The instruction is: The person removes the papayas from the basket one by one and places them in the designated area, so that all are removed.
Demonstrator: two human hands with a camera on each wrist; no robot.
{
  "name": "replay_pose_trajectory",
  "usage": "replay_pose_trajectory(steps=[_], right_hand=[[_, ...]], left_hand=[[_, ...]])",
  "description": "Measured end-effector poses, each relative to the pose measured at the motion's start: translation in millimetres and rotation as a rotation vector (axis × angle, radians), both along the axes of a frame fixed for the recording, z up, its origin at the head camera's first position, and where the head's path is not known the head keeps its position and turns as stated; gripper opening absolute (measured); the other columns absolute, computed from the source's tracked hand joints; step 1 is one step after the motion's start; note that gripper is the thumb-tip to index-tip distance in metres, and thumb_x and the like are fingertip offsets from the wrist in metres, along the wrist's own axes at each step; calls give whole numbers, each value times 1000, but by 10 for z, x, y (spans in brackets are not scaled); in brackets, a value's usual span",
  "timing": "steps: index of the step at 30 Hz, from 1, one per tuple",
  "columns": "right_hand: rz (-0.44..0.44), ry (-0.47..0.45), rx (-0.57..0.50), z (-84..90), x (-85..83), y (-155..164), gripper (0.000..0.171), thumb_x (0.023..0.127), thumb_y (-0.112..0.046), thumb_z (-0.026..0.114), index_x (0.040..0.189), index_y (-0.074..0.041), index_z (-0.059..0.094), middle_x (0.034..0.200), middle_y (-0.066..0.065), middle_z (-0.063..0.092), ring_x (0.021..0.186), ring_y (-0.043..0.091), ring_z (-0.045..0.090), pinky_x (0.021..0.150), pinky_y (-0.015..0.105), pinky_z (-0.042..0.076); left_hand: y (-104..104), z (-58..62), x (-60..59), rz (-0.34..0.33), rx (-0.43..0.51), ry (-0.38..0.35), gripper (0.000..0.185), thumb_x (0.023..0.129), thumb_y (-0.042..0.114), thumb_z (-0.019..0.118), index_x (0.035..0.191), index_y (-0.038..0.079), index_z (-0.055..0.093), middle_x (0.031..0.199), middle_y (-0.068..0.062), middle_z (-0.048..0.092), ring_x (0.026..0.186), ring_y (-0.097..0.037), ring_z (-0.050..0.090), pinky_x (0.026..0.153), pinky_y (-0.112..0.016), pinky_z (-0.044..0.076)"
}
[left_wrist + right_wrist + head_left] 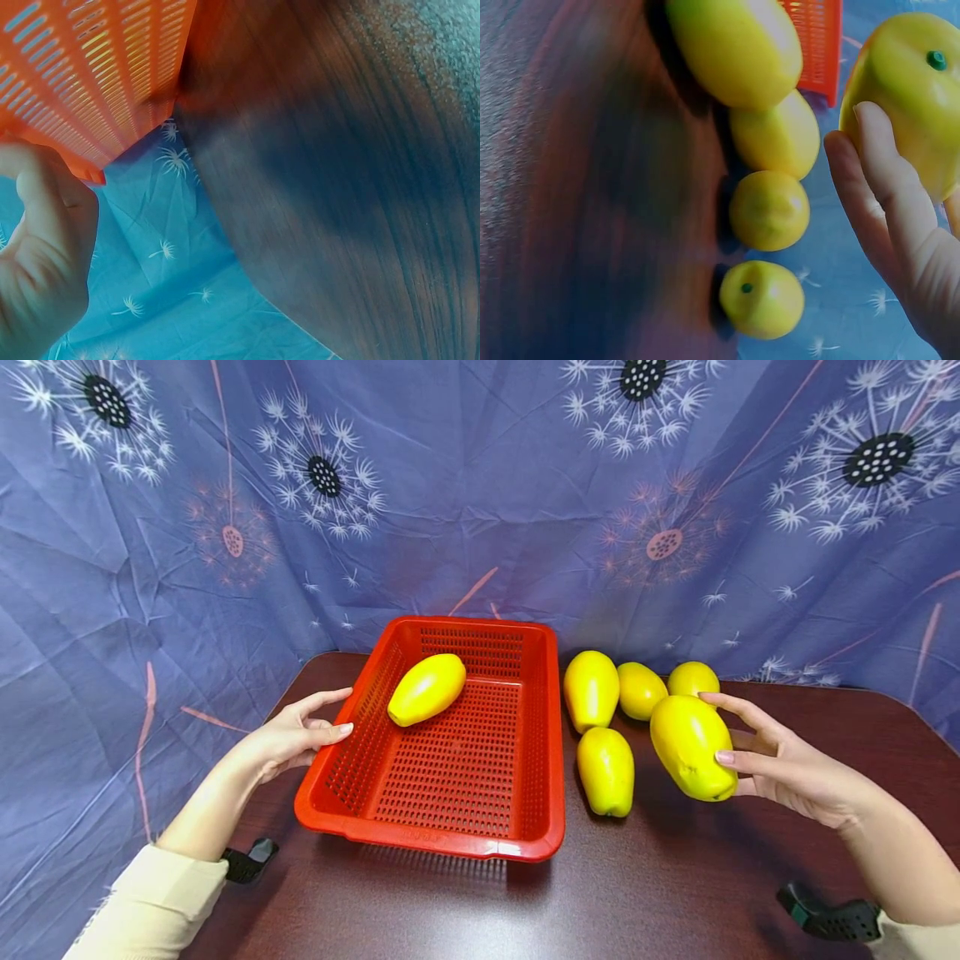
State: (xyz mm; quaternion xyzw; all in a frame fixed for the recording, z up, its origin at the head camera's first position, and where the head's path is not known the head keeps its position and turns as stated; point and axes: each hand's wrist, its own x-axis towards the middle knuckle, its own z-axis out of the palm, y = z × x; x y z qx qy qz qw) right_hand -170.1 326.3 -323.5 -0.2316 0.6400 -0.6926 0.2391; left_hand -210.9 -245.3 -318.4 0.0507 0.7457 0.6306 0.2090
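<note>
My left hand (288,735) grips the left rim of a red plastic basket (450,839), its thumb over the edge; in the left wrist view the basket's slotted wall (112,67) rises beside the curled hand (45,247). Inside the basket, towards its left side, lies one yellow papaya (427,690). To the right, my right hand (795,764) holds another papaya (690,747) above the table, thumb on the near side and fingers behind. The right wrist view shows this held papaya's green stem end (936,60), with fingers (889,172) against its skin.
Several more papayas lie between the basket and my right hand: one near the front (606,772), one behind it (592,692), and two farther back. All rest on a dark brown table (360,902). A blue dandelion-print cloth (465,510) hangs behind the table's far edge.
</note>
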Motion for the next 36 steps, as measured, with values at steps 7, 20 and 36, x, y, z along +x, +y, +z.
replay_pose_trajectory(steps=[7,20,36], right_hand=[[-37,-33,49,-139,3,34,66,96,7,35,147,-29,15,127,3,47,106,29,59,82,50,50],[-168,-69,252,-413,0,-62,60,96,-4,45,144,-30,20,122,22,36,100,30,60,78,52,51],[-254,-108,369,-413,-73,-229,69,94,-14,55,148,-21,12,136,34,15,104,30,55,79,47,52]], left_hand=[[-2,4,6,3,1,0,73,91,9,60,150,10,16,80,-4,63,75,-16,65,70,-37,55],[6,1,-2,4,12,-9,74,90,9,61,150,10,16,79,-4,63,76,-16,65,70,-37,56],[6,20,9,3,-2,-15,75,91,10,61,150,11,15,80,-4,64,77,-17,65,71,-37,55]])
